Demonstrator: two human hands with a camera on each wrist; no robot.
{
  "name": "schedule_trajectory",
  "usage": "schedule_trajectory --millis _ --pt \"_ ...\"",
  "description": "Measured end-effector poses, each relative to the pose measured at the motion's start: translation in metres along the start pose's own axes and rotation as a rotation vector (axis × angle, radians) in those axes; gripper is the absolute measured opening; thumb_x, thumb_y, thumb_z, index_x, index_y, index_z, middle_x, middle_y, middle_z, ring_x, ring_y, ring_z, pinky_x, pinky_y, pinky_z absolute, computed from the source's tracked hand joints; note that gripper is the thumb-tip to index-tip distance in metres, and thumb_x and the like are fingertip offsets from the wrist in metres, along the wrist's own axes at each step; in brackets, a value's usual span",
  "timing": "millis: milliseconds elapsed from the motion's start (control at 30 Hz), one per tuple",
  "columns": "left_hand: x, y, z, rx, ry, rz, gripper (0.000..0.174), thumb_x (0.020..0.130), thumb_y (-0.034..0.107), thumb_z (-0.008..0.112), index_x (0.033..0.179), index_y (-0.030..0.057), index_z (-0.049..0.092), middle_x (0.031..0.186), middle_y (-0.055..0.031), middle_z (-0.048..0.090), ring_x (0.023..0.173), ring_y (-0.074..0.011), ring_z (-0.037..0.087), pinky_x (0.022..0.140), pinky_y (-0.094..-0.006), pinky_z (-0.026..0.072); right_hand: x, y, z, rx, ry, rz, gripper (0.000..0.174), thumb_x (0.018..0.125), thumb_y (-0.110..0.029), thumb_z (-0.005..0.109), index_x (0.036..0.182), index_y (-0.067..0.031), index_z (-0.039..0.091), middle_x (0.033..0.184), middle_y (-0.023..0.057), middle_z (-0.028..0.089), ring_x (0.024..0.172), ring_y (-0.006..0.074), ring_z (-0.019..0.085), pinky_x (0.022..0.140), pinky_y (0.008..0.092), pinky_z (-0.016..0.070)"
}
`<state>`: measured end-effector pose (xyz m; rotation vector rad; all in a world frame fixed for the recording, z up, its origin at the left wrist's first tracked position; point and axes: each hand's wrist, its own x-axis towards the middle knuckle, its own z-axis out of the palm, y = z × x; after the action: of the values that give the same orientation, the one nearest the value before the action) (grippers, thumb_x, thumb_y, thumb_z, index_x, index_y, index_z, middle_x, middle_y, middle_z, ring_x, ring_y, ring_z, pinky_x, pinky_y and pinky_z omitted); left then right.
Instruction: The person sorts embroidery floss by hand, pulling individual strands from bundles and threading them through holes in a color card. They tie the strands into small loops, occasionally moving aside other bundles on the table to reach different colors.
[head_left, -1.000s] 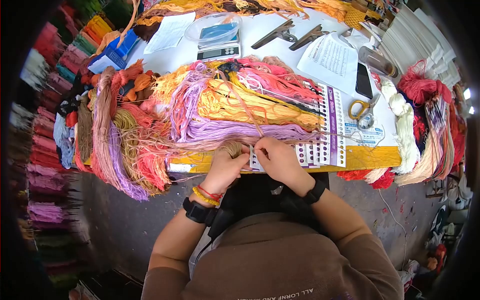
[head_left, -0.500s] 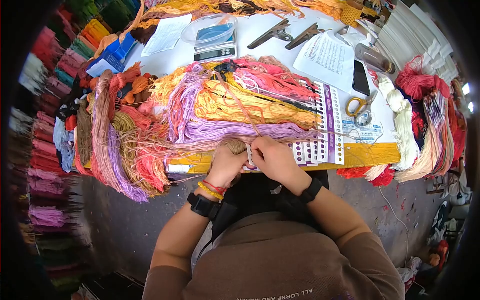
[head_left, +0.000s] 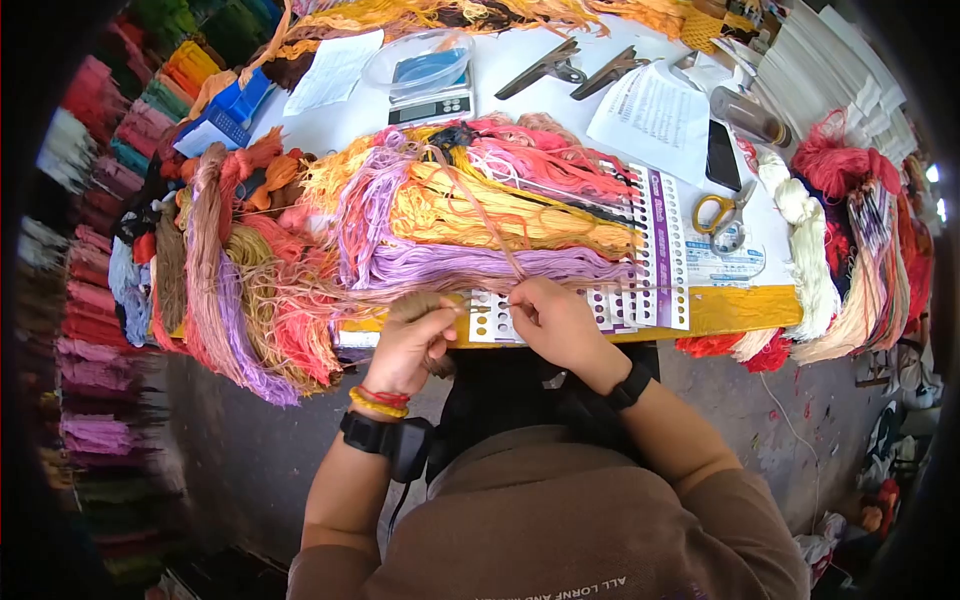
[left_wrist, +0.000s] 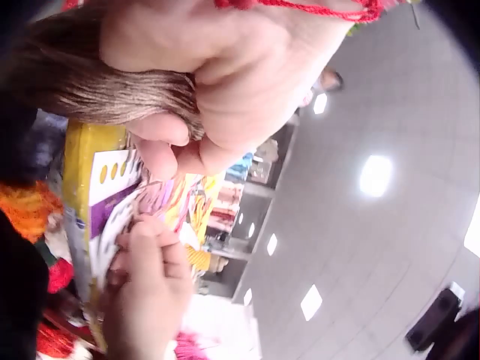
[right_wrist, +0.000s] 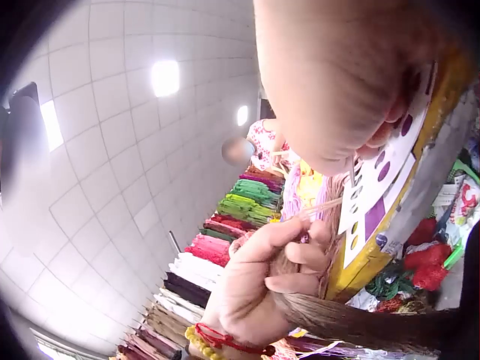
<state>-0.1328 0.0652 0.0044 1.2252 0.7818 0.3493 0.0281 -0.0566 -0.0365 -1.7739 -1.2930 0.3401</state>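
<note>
The left hand (head_left: pixel 408 348) grips a brown thread skein (left_wrist: pixel 124 94), its fingers curled round the bundle at the table's front edge. Thin strands run from it toward the right hand (head_left: pixel 560 325), whose thumb and finger pinch at a punched card (head_left: pixel 484 322) with a row of holes. In the left wrist view the right hand (left_wrist: pixel 154 292) is at the card's edge. Behind both hands lie lilac threads (head_left: pixel 500 262) and yellow threads (head_left: pixel 470 205). Whether the right fingertips hold card, thread or both is partly hidden.
Scissors (head_left: pixel 712 214), a phone (head_left: pixel 721 157) and printed sheets (head_left: pixel 650 118) lie at the right. Farther back are metal clips (head_left: pixel 540 68) and a scale (head_left: pixel 430 108) with a plastic bowl. Skeins (head_left: pixel 205 260) hang over the table's left side; white skeins (head_left: pixel 800 240) hang at the right.
The left hand has moved left with the brown skein, away from the right hand, showing more of the punched card. The right hand has stayed nearly in place.
</note>
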Motion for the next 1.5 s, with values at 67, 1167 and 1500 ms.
schedule_trajectory --millis 67,1167,1500 --pt "-0.008 0.007 -0.005 -0.401 -0.056 -0.014 0.009 0.082 0.005 0.056 0.088 -0.0011 0.057 0.078 -0.0050 0.059 0.058 -0.0051 0.048 0.042 -0.0158 0.0305 0.000 -0.001 0.002 -0.050 -0.006 -0.032 0.009 0.076 -0.012 0.059 0.081 -0.0059 0.055 0.077 0.0106 0.057 0.069 0.0283 0.059 0.060 0.0376 0.0469" --pt "-0.021 0.020 -0.161 -0.622 0.309 0.155 0.022 0.082 0.014 0.046 0.061 0.0123 0.039 0.052 0.0027 0.034 0.041 -0.0068 0.027 0.038 -0.0225 0.0225 -0.003 -0.020 0.008 -0.450 -0.057 -0.096 0.024 0.073 -0.019 0.060 0.087 -0.0019 0.052 0.086 0.0116 0.048 0.072 0.0263 0.059 0.056 0.0371 0.0497" --pt "-0.044 0.056 -0.074 0.311 0.448 0.318 0.039 0.091 0.043 0.043 0.096 0.0081 0.061 0.078 -0.0025 0.059 0.056 -0.0047 0.050 0.043 -0.0169 0.0361 0.005 -0.019 0.000 -0.139 -0.049 -0.037 0.018 0.075 -0.017 0.060 0.087 -0.0041 0.056 0.084 0.0114 0.056 0.073 0.0286 0.059 0.063 0.0364 0.0484"
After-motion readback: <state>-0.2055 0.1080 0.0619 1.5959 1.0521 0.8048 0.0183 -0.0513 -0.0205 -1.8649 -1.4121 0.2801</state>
